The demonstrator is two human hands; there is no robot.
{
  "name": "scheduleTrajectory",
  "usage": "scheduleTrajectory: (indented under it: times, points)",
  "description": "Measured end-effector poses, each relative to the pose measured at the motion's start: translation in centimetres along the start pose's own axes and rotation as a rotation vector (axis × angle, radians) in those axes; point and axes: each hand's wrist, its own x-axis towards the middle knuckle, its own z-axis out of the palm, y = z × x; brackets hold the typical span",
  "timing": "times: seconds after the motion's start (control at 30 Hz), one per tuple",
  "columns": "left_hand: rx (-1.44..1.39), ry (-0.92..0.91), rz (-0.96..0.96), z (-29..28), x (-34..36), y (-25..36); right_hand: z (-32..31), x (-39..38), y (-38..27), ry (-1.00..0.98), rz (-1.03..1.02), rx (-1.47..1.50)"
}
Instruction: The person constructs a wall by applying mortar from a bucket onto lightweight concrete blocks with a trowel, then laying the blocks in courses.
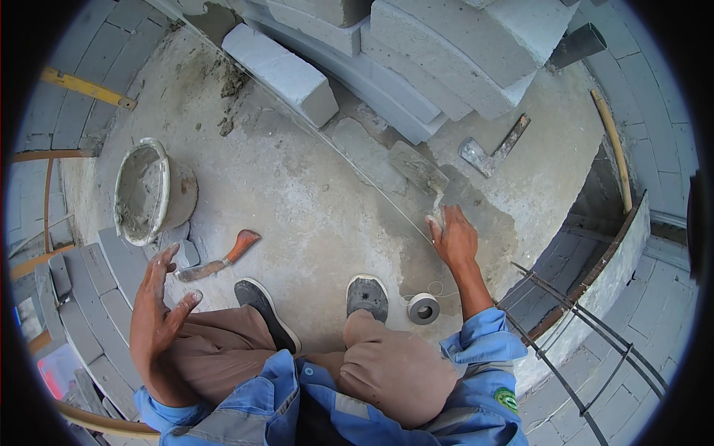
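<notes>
My right hand [454,236] is closed round the handle of a trowel [416,168]. The trowel's flat blade lies on a strip of wet grey mortar [366,152] spread along the floor. A taut string line [349,162] runs beside the mortar. One white block [282,73] is set at the far end of that strip. My left hand [158,301] is raised over my left knee, with thumb and fingers apart and nothing in it. Close to it on the floor lies a knife-like tool [223,256] with an orange handle.
Left stands a bucket [155,192] of mortar. A stack of white blocks [454,56] rises at the back, with a hammer-like tool [492,146] before it. A tape roll [423,308] sits by my right foot. Right are a floor opening [587,215] and protruding steel bars [587,320].
</notes>
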Motion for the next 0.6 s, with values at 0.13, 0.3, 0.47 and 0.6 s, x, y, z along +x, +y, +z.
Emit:
scheduleTrajectory:
  times: [0.13, 0.3, 0.47, 0.6]
  points:
    - [-0.011, -0.025, -0.007, -0.2, -0.3, -0.1, 0.8, 2.4, -0.2, -0.006, 0.038, -0.059]
    - [-0.015, -0.033, -0.032, -0.2, -0.5, -0.9, 0.8, 2.6, -0.7, -0.073, 0.015, -0.067]
    - [0.013, -0.005, -0.003, 0.0, -0.5, -0.5, -0.4, -0.5, 0.4, -0.114, 0.017, -0.067]
    - [0.032, -0.005, 0.005, -0.2, -0.5, -0.5, -2.7, -2.2, 0.1, -0.183, 0.013, -0.079]
